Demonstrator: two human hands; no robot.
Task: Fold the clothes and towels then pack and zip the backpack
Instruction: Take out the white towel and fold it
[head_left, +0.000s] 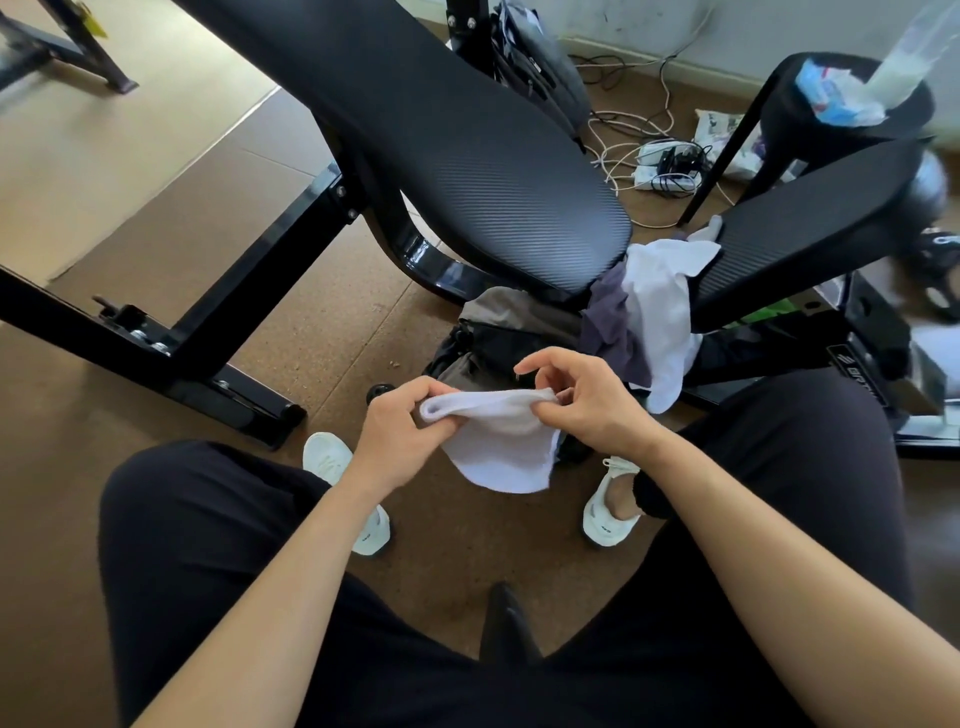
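Centre frame, left hand (400, 421) and right hand (587, 400) both pinched on a white towel (498, 441) held above the floor; behind it, dark backpack (488, 348), grey garment inside; white and purple clothes (644, 312) just right

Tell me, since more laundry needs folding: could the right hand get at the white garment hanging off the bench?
Probably yes: the white garment hangs unobstructed just beyond the right hand, though that hand now grips the white towel.
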